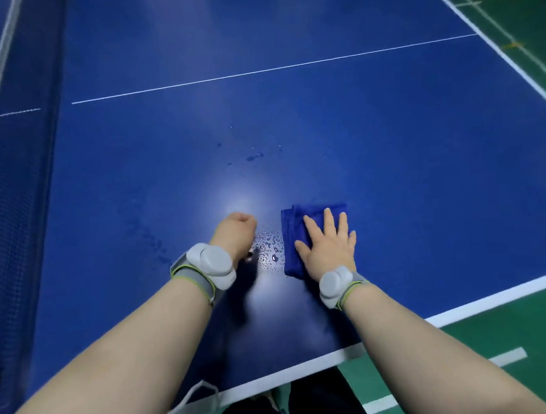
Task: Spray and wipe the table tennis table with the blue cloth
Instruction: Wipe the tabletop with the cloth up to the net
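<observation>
The table (389,134) is filling most of the view, with its net (12,192) running along the left and green floor (516,335) showing past the right and near edges. The right hand (329,245) is lying flat, fingers spread, pressing the cloth (291,234) onto the table close to the near edge. The left hand (234,232), just left of it, is curling into a fist seen from behind; whether it is gripping anything underneath cannot be told. Droplets (271,249) are sitting between that hand and the cloth, and smaller drops (255,157) are lying farther off. The folded cloth is likely risking bunching under a flat palm and smearing the wet, and the far drops could be missed.
</observation>
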`<state>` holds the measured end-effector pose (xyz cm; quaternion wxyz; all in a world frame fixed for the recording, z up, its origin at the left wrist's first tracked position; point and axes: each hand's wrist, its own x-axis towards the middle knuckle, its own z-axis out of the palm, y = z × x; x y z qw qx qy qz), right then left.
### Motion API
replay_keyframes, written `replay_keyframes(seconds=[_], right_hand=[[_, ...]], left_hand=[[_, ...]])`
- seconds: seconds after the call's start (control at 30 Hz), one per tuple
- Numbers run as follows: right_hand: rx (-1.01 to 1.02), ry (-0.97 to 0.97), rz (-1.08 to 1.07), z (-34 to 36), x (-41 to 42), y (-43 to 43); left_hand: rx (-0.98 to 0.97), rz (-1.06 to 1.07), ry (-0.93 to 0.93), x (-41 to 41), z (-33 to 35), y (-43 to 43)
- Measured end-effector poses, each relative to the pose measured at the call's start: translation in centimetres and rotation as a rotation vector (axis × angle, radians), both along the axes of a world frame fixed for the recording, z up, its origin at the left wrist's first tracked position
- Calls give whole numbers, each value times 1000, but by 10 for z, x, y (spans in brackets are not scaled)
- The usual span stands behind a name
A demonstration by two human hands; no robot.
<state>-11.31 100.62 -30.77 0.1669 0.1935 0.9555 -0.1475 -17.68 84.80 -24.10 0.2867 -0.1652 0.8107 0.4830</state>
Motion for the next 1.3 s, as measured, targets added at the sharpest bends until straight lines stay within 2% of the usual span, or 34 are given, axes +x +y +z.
replay_keyframes(seconds=[0.07,0.23,0.47,0.6,0.73,0.9,1.07,1.2,1.3], right_hand=[[40,-53,109,-18,5,2],[99,-53,237,-32,1,-11],[66,-4,568,-33,-8,-56],[51,10,750,-33,-9,-59],[72,17,602,-35,-10,-33],[192,-22,234,-34,-18,44],[179,-54,-148,-33,-36,101],[172,-54,-176,-34,-60,92],[183,-12,-35,-36,-76,69]], left_hand=[[-106,-43,56,-5,-7,-4],[-228,-57,41,-9,-24,-11],[-432,-178,64,-7,-48,-29],[-482,-219,72,-7,-57,-35],[-537,-260,85,-9,-57,-27],[-581,-324,117,-19,-60,-15],[-642,-350,127,-28,-62,-16],[-658,-340,100,-36,-63,-26],[-627,-370,85,-40,-66,-33]])
